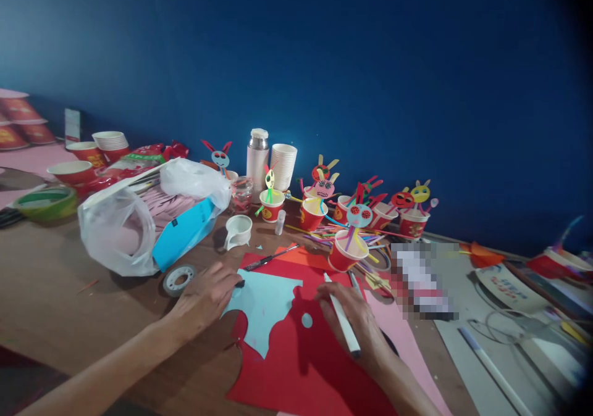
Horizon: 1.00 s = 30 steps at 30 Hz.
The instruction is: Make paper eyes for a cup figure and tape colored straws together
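My right hand (354, 320) is closed around a white marker (341, 318), held slanted over a large red paper sheet (319, 366). Pinched in the fingers of my left hand (208, 295) is a small black piece (239, 283) that looks like a marker cap. Those fingers are beside the left edge of a light blue paper (269, 299) with curved cut-outs, lying on the red sheet. Between my hands lies a small pale blue paper disc (306, 321). Just beyond the blue paper rests a dark craft knife (269, 259).
Red paper cups with animal-faced figures (348, 249) stand along the back. To the left are a plastic bag (115, 237) of paper strips, a roll of tape (179, 279) and a white tape ring (238, 231). A flask (257, 160) stands beside stacked cups (283, 166).
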Motion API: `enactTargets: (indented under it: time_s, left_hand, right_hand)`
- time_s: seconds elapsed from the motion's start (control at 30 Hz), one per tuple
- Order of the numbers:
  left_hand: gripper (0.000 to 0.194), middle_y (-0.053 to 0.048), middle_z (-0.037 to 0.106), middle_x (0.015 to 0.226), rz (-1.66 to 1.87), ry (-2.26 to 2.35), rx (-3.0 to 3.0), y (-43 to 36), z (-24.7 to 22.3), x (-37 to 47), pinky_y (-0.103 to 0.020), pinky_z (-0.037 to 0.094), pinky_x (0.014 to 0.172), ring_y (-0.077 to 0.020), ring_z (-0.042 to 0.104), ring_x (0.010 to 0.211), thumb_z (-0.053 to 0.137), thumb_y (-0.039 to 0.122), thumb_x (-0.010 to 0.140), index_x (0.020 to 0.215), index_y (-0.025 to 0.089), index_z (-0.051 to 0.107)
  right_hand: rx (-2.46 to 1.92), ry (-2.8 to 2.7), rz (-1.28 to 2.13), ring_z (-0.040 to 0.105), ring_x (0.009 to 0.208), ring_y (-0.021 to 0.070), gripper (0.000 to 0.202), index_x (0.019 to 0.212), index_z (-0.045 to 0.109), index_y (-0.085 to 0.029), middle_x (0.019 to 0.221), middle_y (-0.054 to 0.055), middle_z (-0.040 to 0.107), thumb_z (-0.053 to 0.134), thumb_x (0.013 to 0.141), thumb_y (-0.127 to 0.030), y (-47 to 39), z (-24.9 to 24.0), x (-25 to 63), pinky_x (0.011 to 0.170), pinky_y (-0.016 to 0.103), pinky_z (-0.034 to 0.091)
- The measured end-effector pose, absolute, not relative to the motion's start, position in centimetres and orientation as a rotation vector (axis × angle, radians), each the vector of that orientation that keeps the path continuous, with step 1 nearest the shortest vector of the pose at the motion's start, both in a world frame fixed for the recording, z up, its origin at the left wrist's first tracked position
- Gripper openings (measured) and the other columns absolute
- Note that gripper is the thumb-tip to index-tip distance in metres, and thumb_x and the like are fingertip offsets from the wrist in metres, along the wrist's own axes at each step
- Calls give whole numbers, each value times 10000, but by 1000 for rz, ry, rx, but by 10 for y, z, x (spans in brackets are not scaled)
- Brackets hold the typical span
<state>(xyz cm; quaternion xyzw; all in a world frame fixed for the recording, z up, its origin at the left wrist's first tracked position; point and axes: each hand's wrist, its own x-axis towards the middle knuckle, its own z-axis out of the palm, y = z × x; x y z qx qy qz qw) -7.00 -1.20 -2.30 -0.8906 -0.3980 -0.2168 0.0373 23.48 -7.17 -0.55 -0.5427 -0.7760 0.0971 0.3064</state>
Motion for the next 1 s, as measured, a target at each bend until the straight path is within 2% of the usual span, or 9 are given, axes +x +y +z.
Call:
enactTargets:
  time_s: [0.23, 0.5, 0.77, 1.0]
  left_hand:
    - [257, -76, 617, 887, -632, -1244, -2724, -14, -23, -72, -317, 426, 749, -192, 529, 849, 386, 148, 847, 959, 177, 616]
    - [271, -66, 596, 873, -598, -1338, -2691, -28, -11, -76, -289, 403, 714, -185, 507, 860, 364, 132, 864, 998, 176, 596]
    - [296, -66, 580, 857, -517, -1387, -2714, -37, -7, -81, -295, 404, 733, -184, 497, 877, 340, 123, 855, 977, 185, 603]
    - [279, -71, 562, 929, -591, -1407, -2687, -42, -7, -80, -294, 415, 755, -180, 505, 900, 359, 129, 851, 976, 185, 602]
  right_hand:
    - [-1496, -1905, 413, 617, 774, 205, 268, 1081, 512, -206, 831, 52, 646, 407, 834, -197, -74, -9, 243, 699, 328, 480]
    - [-1344, -2210, 178, 603, 766, 198, 167, 984, 559, -202, 836, 61, 651, 479, 838, -192, -72, -8, 233, 711, 334, 457]
    - [-1272, -2416, 234, 591, 826, 207, 304, 1112, 496, -204, 915, 79, 634, 497, 812, -156, -75, -5, 227, 708, 334, 457]
    - [-1261, -2396, 219, 598, 832, 204, 316, 1129, 522, -233, 918, 79, 641, 494, 820, -172, -77, -13, 227, 741, 331, 459]
